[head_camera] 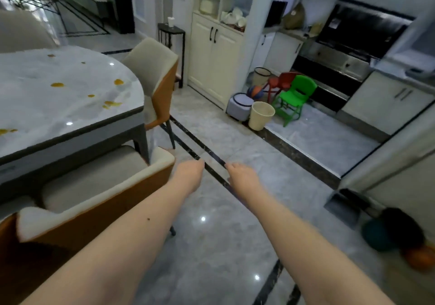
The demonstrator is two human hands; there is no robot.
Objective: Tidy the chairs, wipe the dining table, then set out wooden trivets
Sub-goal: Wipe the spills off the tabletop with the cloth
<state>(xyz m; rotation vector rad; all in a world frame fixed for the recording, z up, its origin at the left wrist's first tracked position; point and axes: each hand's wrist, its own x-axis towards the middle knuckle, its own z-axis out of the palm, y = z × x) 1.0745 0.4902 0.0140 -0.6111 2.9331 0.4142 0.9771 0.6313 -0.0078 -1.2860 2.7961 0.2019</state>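
Grey marble floor [211, 246] lies under my empty, loosely curled left hand [189, 175] and right hand [242, 177]. Beside them, the cream-and-orange chair [94, 210] sits tucked under the white marble surface [58, 97], whose yellow spills [57, 84] await wiping; no trivets visible.

home dining area | marble table [70, 116] | chairs [150, 69] | kitchen cabinets [211, 57]
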